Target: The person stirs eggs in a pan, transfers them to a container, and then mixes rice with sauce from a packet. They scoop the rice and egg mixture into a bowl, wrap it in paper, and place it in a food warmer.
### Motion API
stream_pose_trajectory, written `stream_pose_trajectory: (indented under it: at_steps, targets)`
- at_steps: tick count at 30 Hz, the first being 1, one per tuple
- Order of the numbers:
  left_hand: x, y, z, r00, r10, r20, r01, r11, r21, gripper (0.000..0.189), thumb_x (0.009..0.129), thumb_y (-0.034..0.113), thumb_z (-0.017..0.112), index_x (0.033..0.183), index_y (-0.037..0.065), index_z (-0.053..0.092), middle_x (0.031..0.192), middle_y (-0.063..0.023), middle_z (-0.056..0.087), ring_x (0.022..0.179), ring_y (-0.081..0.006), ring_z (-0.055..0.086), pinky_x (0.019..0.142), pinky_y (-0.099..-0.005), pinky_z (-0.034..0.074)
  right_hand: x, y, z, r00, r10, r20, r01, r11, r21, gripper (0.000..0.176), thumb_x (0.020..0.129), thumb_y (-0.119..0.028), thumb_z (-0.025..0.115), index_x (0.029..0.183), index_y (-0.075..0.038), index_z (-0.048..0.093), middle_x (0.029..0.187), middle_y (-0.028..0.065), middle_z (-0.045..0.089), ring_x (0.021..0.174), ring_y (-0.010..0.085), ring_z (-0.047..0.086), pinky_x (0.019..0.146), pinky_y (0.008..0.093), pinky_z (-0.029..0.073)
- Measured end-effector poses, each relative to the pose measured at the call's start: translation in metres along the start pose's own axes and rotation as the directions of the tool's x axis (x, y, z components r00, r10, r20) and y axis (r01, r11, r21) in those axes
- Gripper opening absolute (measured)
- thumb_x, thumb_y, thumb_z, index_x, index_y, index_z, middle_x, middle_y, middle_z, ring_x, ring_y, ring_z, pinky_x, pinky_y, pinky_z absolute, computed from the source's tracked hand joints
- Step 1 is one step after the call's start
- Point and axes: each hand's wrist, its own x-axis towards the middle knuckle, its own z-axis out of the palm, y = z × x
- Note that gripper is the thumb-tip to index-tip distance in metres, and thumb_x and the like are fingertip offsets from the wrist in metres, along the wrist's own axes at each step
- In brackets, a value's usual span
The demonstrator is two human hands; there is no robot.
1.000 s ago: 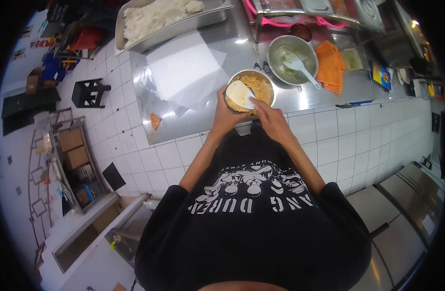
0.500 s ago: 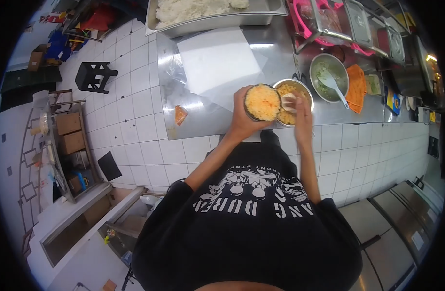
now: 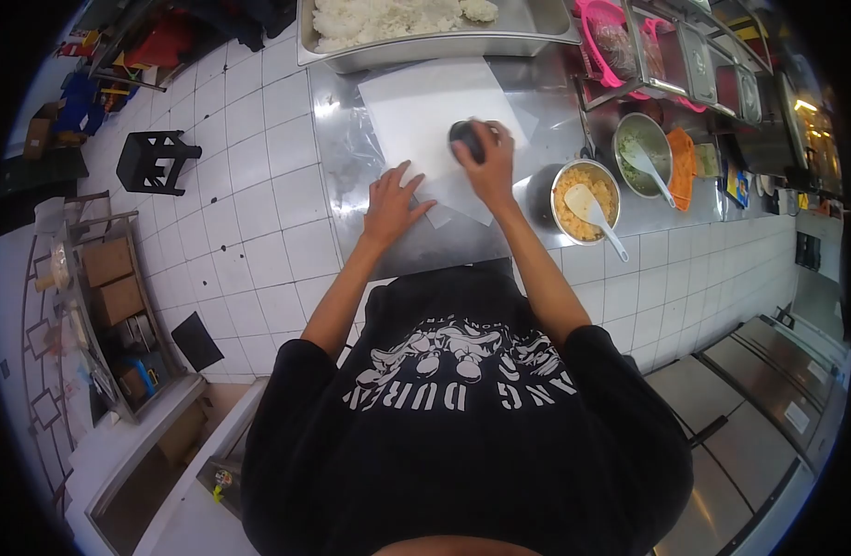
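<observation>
My right hand (image 3: 492,171) grips a small black bowl (image 3: 463,139), turned upside down over the stack of white paper sheets (image 3: 411,109). Its contents are hidden from me. With fingers spread, my left hand (image 3: 391,208) lies flat at the lower left edge of the paper. To the right stands a steel bowl (image 3: 556,211) of orange-yellow rice (image 3: 603,184). A white spatula (image 3: 584,202) rests in that rice, its handle over the rim.
A steel tray (image 3: 425,46) of white rice stands behind the paper. On the right are a steel bowl (image 3: 620,153) with green-flecked food and a spatula, an orange cloth (image 3: 682,176) and a rack with pink baskets (image 3: 599,46). A black stool (image 3: 155,162) is at left.
The black bowl, filled with orange rice in my left hand before, is now inverted in my right hand on the paper. My right hand has let go of the spatula; my left moved to the paper.
</observation>
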Motion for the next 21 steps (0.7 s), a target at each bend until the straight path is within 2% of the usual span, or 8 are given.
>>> stream_pose_trajectory:
  at_steps: [1, 3, 10, 12, 15, 17, 19, 21]
  targets:
    - [-0.002, -0.001, 0.002, 1.000, 0.003, 0.028, -0.003, 1.000, 0.012, 0.050, 0.079, 0.042, 0.069, 0.118, 0.012, 0.061, 0.133, -0.0132, 0.047, 0.121, -0.0309, 0.043, 0.096, -0.0452, 0.036, -0.003, 0.003, 0.014, 0.989, -0.125, 0.083, 0.139, 0.969, -0.204, 0.046, 0.078, -0.034, 0.070, 0.120, -0.020, 0.060, 0.123, 0.0152, 0.047, 0.111, 0.0356, 0.045, 0.092, 0.0456, 0.039]
    - [-0.005, -0.004, 0.001, 1.000, 0.021, 0.001, -0.021, 0.999, 0.036, 0.047, 0.079, 0.042, 0.068, 0.115, 0.012, 0.063, 0.131, -0.0120, 0.049, 0.118, -0.0292, 0.045, 0.094, -0.0436, 0.035, -0.010, 0.006, 0.029, 0.976, -0.166, 0.140, 0.207, 0.906, -0.370, 0.046, 0.076, -0.036, 0.071, 0.119, -0.024, 0.060, 0.127, 0.0141, 0.045, 0.112, 0.0348, 0.044, 0.092, 0.0469, 0.036]
    - [0.006, -0.010, -0.008, 0.991, 0.127, 0.043, -0.132, 0.981, 0.144, 0.040, 0.080, 0.039, 0.067, 0.113, 0.016, 0.065, 0.121, -0.0077, 0.055, 0.113, -0.0254, 0.047, 0.094, -0.0430, 0.032, -0.003, 0.008, 0.024, 0.980, -0.161, 0.120, 0.192, 0.924, -0.332, 0.049, 0.075, -0.037, 0.072, 0.121, -0.025, 0.059, 0.129, 0.0133, 0.043, 0.113, 0.0342, 0.042, 0.095, 0.0468, 0.033]
    - [0.013, -0.018, -0.009, 0.984, 0.157, 0.080, -0.168, 0.973, 0.159, 0.038, 0.080, 0.037, 0.067, 0.112, 0.016, 0.065, 0.119, -0.0069, 0.056, 0.112, -0.0247, 0.047, 0.094, -0.0436, 0.032, 0.010, 0.001, 0.013, 0.982, -0.187, -0.015, 0.180, 0.961, -0.210, 0.051, 0.074, -0.037, 0.073, 0.122, -0.024, 0.059, 0.129, 0.0142, 0.043, 0.115, 0.0340, 0.042, 0.096, 0.0476, 0.033]
    - [0.024, -0.036, -0.004, 0.953, 0.246, 0.178, -0.264, 0.961, 0.084, 0.028, 0.079, 0.030, 0.068, 0.103, 0.015, 0.068, 0.116, -0.0044, 0.057, 0.112, -0.0227, 0.048, 0.094, -0.0422, 0.033, 0.052, 0.035, 0.001, 0.976, -0.055, -0.210, -0.015, 0.948, -0.318, 0.052, 0.079, -0.036, 0.068, 0.128, -0.024, 0.054, 0.130, 0.0186, 0.042, 0.118, 0.0378, 0.041, 0.094, 0.0515, 0.035]
    - [0.029, -0.043, -0.002, 0.882, 0.463, 0.089, -0.461, 0.886, -0.038, 0.018, 0.079, 0.022, 0.068, 0.096, 0.014, 0.070, 0.110, -0.0026, 0.060, 0.111, -0.0202, 0.052, 0.094, -0.0383, 0.037, 0.076, 0.061, -0.014, 0.957, 0.096, -0.274, -0.207, 0.888, -0.411, 0.050, 0.082, -0.037, 0.066, 0.127, -0.021, 0.054, 0.133, 0.0195, 0.039, 0.119, 0.0394, 0.040, 0.094, 0.0533, 0.034]
    - [0.032, -0.044, -0.003, 0.867, 0.488, 0.100, -0.483, 0.873, -0.073, 0.016, 0.079, 0.020, 0.068, 0.094, 0.014, 0.070, 0.108, -0.0024, 0.060, 0.110, -0.0197, 0.053, 0.093, -0.0362, 0.038, 0.080, 0.096, -0.017, 0.959, 0.094, -0.267, -0.232, 0.802, -0.550, 0.049, 0.082, -0.036, 0.066, 0.125, -0.016, 0.054, 0.133, 0.0206, 0.041, 0.119, 0.0395, 0.040, 0.094, 0.0523, 0.035]
    - [0.039, -0.041, -0.010, 0.854, 0.509, 0.109, -0.499, 0.860, -0.107, 0.015, 0.079, 0.017, 0.068, 0.093, 0.013, 0.070, 0.105, -0.0023, 0.061, 0.109, -0.0193, 0.054, 0.093, -0.0341, 0.040, 0.075, 0.082, -0.027, 0.968, 0.039, -0.247, -0.162, 0.849, -0.502, 0.049, 0.081, -0.035, 0.067, 0.123, -0.013, 0.055, 0.131, 0.0210, 0.042, 0.118, 0.0390, 0.041, 0.093, 0.0514, 0.036]
